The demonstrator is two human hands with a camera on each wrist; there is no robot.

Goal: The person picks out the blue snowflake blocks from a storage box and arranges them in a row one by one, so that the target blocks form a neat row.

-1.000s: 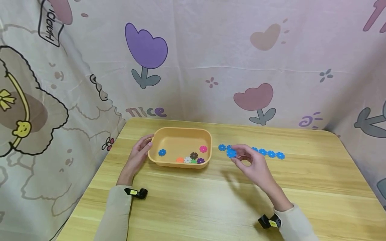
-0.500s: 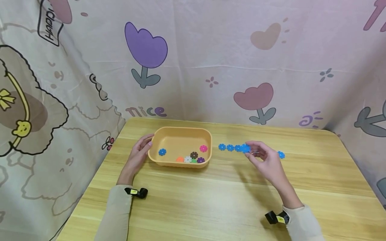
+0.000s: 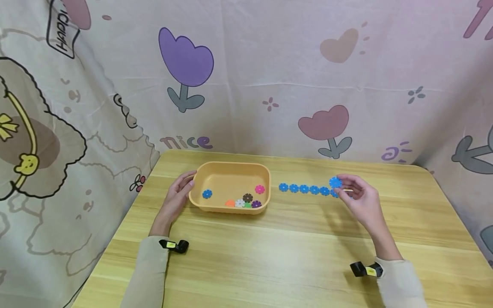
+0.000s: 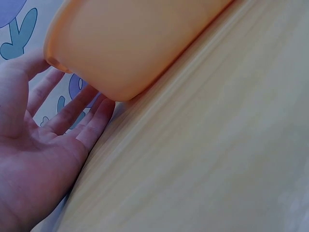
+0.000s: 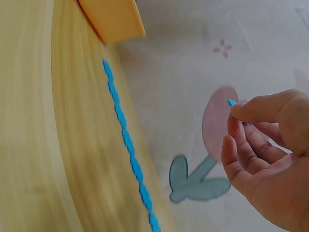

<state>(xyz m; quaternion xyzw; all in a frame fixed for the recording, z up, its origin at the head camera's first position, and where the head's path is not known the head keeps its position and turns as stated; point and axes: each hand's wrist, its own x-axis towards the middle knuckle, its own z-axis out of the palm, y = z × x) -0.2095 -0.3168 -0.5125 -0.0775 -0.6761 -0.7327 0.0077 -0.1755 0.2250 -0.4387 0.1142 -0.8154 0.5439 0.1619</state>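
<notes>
In the head view my left hand [image 3: 176, 196] holds the left end of a yellow-orange plastic tray [image 3: 231, 167], thumb at the rim. Its other fingers touch the outer wall [image 4: 125, 53] in the left wrist view. My right hand [image 3: 363, 200] pinches a blue notched plastic disc [image 3: 335, 182] between thumb and fingers, raised above the table. That disc shows almost edge-on [image 5: 231, 102] in the right wrist view. Beneath it lies a row of blue notched discs [image 3: 304, 189], set edge to edge; my right hand hides the row's right end.
Inside the tray lie loose discs: blue [image 3: 207, 194], pink [image 3: 259, 189], brown [image 3: 247, 198], orange [image 3: 230, 203], white [image 3: 240, 203], green [image 3: 247, 205] and purple [image 3: 256, 204]. A printed cloth [image 3: 250, 64] hangs behind the wooden table [image 3: 246, 256].
My right hand has moved rightward along the row with the blue disc, uncovering the discs to its left. The left hand and tray have stayed in place.
</notes>
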